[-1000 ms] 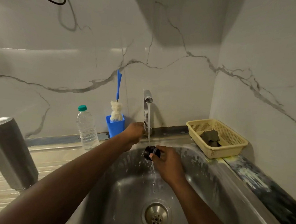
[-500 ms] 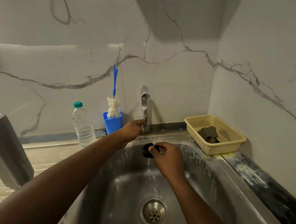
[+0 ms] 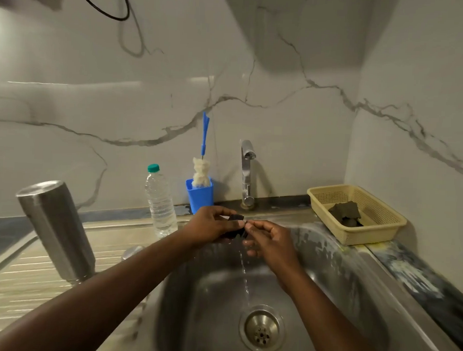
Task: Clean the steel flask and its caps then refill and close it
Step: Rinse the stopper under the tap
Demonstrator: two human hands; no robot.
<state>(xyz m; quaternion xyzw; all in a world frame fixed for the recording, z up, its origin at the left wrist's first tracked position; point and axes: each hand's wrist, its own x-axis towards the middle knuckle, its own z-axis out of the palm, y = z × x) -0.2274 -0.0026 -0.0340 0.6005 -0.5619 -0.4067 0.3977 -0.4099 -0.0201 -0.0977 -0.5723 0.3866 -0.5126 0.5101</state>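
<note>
At frame centre our left hand [image 3: 211,225] and right hand [image 3: 271,243] both pinch the small black plastic cap [image 3: 235,219] in curled fingers over the steel sink basin [image 3: 353,289], so drips fall inside. The cylindrical steel flask [image 3: 56,230] stands mid-left, seemingly inverted to drain.

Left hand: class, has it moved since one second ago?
Yes: the left hand left the tap, coming nearer over the sink to grip the black cap.
</note>
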